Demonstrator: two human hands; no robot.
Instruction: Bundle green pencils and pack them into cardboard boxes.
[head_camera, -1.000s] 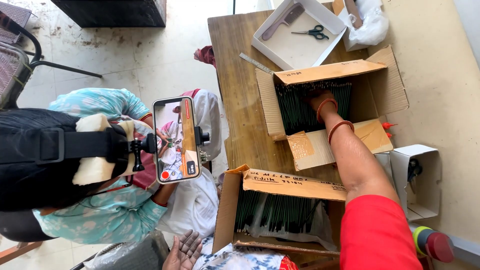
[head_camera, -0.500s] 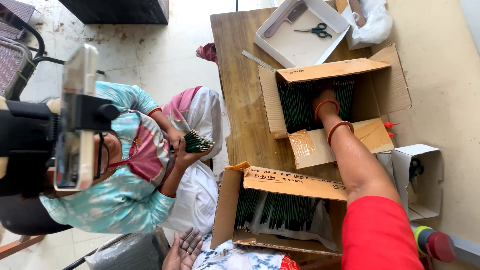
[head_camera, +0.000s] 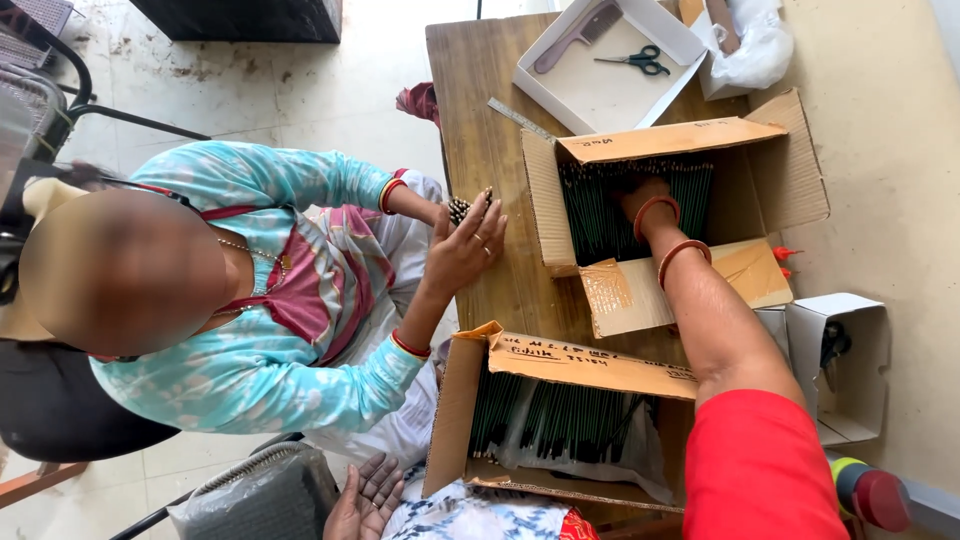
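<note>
Inside far brown carton, hand among green sticks

Phone gone from view, seated co-worker's hand now cupping stick bundle at table edge

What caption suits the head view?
A hand reaches into a box of green sticks while a co-worker holds a bundle.

The scene is seen through a single head-worn camera, held high and aimed almost straight down. The wooden table is viewed from above and fairly close, with the floor taken in on the left. The wearer's red-sleeved arm is caught entering from the lower right, and a seated co-worker is looked down upon at left.
</note>
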